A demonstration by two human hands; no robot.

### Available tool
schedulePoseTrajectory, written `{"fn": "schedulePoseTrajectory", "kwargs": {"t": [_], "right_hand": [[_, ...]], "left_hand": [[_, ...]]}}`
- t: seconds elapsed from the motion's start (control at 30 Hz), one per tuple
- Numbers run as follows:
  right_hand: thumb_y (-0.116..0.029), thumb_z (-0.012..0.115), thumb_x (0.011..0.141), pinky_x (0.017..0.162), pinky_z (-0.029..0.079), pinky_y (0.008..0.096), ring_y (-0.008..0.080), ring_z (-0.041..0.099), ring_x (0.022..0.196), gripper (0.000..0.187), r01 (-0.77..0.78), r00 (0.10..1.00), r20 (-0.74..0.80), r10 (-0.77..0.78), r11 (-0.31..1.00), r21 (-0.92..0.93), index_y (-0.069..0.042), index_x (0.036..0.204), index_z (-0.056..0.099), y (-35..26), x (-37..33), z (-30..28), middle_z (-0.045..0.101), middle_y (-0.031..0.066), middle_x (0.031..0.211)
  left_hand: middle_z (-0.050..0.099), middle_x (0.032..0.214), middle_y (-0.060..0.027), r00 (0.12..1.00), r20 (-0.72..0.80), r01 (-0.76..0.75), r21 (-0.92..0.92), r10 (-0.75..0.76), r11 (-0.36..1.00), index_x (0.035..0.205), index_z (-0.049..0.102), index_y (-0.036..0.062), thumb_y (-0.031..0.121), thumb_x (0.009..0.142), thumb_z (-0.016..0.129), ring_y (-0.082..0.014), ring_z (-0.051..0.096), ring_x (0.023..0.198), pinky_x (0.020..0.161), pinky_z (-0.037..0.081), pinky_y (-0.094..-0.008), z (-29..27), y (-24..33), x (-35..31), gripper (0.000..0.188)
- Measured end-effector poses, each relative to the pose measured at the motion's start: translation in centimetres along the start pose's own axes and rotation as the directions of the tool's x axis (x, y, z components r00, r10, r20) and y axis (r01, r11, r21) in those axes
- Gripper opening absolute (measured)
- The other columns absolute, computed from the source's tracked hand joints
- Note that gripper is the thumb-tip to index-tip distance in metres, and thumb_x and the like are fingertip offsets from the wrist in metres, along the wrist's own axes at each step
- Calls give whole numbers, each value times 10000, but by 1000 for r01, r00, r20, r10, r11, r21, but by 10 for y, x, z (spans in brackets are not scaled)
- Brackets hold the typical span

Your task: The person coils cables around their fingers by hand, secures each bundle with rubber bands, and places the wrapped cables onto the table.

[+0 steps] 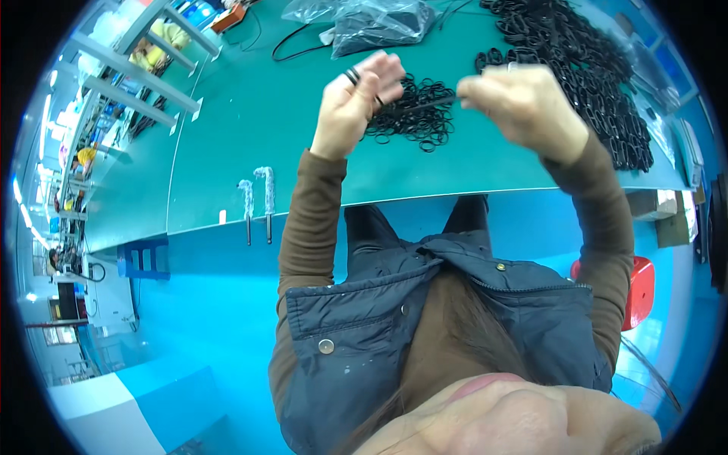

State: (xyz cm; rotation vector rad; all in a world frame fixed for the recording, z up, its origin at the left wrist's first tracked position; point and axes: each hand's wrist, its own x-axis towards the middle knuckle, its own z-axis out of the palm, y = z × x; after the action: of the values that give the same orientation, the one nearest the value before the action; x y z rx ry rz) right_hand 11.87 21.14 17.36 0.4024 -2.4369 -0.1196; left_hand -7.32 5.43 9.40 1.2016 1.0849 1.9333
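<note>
A thin black band (429,105) runs between my two hands, over a loose pile of small black rings (434,135) on the green table. My right hand (519,98) is closed, pinching the band's right end at the fingertips. At the other end, my left hand (350,106) has its fingers curled with the band at them; motion smears the fingertips. Black loops (353,76) also sit around a finger of that hand. At the far right lie many black looped cords (607,114), grouped in rows and heaps.
Clear plastic bags (379,26) with dark contents lie at the table's far side, beside a black cable (292,53). Two tools with wrapped ends (265,197) rest at the front edge, left of me. Grey frame bars (125,68) stand at far left. A red stool (639,292) is at right.
</note>
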Motion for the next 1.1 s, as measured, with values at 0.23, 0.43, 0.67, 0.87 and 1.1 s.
{"fn": "schedulePoseTrajectory", "kwargs": {"t": [0.23,0.43,0.67,0.87,1.1], "right_hand": [[-128,669,771,502,423,337,245,563,577,125,54,997,47,-61,990,132,-89,887,643,11,33,-16,536,59,657],[-208,600,846,634,503,340,285,646,723,200,-128,985,159,62,883,452,-89,999,649,13,21,30,672,110,814],[-163,609,775,614,488,406,321,619,708,246,-277,956,182,228,907,317,-169,1019,634,-5,11,44,648,106,749],[-158,609,845,555,499,312,238,646,690,188,-73,966,-250,68,997,-14,-115,1025,640,-7,42,22,661,82,831],[-127,590,774,454,421,301,180,532,501,140,97,992,-67,-111,977,-190,-160,908,619,-38,11,-28,467,17,603]], "left_hand": [[447,1311,-250,823,474,322,64,-313,945,1354,317,-69,322,964,425,-358,513,1156,932,460,-412,32,18,-27,563],[504,1196,-334,727,621,478,-152,-293,865,1325,293,-143,318,973,387,-332,663,867,738,550,-332,39,40,-40,587],[403,1303,-327,957,288,189,-499,-44,846,1314,289,-154,268,984,339,-394,440,1222,1013,390,-460,55,38,-39,538],[410,1312,-304,953,257,268,-473,-160,839,1309,321,-128,235,986,332,-412,394,1251,1043,351,-485,52,32,-52,486],[387,1318,-292,982,-190,-156,-780,8,606,1257,320,-138,199,1005,220,-411,368,1261,1070,342,-487,-9,35,-38,432]]}}
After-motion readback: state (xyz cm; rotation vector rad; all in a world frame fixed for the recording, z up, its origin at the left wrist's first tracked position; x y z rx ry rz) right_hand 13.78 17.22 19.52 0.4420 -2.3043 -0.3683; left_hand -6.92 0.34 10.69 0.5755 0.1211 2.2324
